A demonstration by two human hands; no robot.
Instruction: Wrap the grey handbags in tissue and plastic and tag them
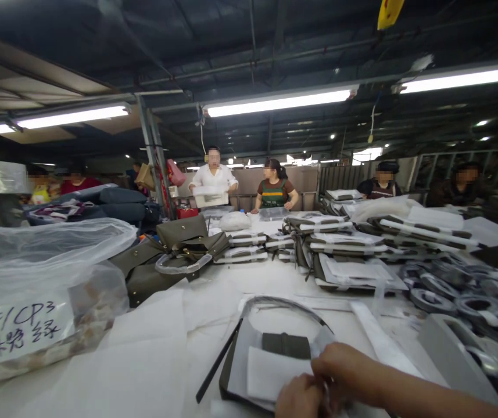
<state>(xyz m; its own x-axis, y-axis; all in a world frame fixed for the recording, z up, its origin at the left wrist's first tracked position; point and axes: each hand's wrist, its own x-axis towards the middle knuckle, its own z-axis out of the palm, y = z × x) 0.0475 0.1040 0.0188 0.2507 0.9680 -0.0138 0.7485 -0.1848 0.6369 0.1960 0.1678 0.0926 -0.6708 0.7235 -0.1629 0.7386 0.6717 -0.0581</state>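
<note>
An olive-green handbag (286,345) lies flat in front of me, partly wrapped in white paper (270,374), its plastic-wrapped handle (283,303) arching away from me. My left hand (298,399) and my right hand (343,370) meet at the bag's near right corner, at the bottom edge of the view. Both have their fingers curled together around something small between them that I cannot make out. My right forearm runs off to the lower right. A dark strap (218,363) lies slanted beside the bag on the left.
The white table (153,360) holds a labelled clear plastic bag (35,296) at left, olive bags (174,249) behind it, stacks of paper-wrapped bags (348,247) in the middle and coiled straps (470,296) at right. Several people (214,174) work along the far side.
</note>
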